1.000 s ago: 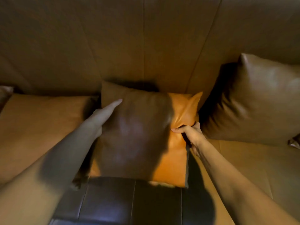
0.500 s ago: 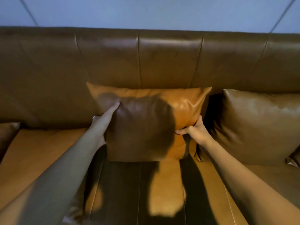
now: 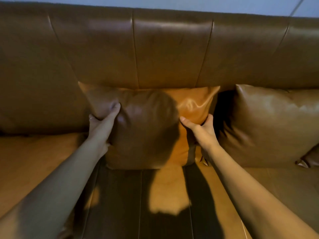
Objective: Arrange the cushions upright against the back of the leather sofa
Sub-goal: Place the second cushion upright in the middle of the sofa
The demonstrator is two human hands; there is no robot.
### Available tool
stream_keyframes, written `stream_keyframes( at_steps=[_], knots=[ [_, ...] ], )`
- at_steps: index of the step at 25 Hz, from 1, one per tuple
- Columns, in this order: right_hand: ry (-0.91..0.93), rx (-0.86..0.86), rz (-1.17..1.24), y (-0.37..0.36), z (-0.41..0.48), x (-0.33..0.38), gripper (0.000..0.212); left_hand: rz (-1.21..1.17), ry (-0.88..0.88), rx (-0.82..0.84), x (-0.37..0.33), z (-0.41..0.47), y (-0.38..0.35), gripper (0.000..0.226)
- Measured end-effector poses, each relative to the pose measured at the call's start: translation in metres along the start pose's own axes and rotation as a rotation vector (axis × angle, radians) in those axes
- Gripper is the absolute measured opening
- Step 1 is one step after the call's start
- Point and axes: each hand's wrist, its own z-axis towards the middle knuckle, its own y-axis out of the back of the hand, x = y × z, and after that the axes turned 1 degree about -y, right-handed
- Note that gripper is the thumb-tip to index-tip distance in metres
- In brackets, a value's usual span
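An orange-brown leather cushion [image 3: 148, 128] stands upright in the middle of the sofa, its top edge against the sofa back [image 3: 172, 54]. My left hand [image 3: 103, 125] grips its left side, thumb pressed into the front. My right hand [image 3: 198, 128] grips its right edge, thumb on the front and fingers behind. A shadow covers most of the cushion's face. A second brown leather cushion [image 3: 269, 125] leans upright against the sofa back just to the right, not touched by either hand.
The sofa seat [image 3: 165, 192] stretches in front of the cushions, partly shadowed by my arms. The corner of another cushion [image 3: 309, 161] shows at the far right edge. A pale wall [image 3: 207, 4] rises behind the sofa.
The cushion went from lying tilted on the seat to standing against the sofa back. My left hand changed from flat on its side to gripping it. The view has come closer.
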Motion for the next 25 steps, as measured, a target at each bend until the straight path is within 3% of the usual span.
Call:
stream_keyframes(
  at_steps=[6, 9, 15, 19, 22, 25],
  knots=[
    [-0.043, -0.035, -0.041, -0.017, 0.013, -0.010, 0.127, -0.020, 0.005, 0.073, -0.001, 0.011, -0.011, 0.137],
    [-0.030, -0.069, -0.081, -0.022, 0.014, -0.013, 0.130, -0.038, 0.008, 0.087, 0.001, 0.015, -0.009, 0.130],
    [-0.087, -0.162, -0.335, -0.018, 0.004, 0.003, 0.104, -0.005, -0.123, 0.054, 0.011, -0.011, 0.004, 0.115],
    [-0.021, -0.211, -0.650, -0.036, -0.029, 0.016, 0.096, 0.131, -0.254, 0.064, 0.016, -0.059, 0.032, 0.085],
    [0.054, -0.131, -0.814, -0.066, -0.071, 0.013, 0.103, 0.242, -0.331, 0.024, 0.017, -0.099, 0.069, 0.078],
    [0.194, 0.083, -0.927, -0.107, -0.113, 0.005, 0.089, 0.331, -0.338, -0.123, 0.020, -0.116, 0.121, 0.065]
  ],
)
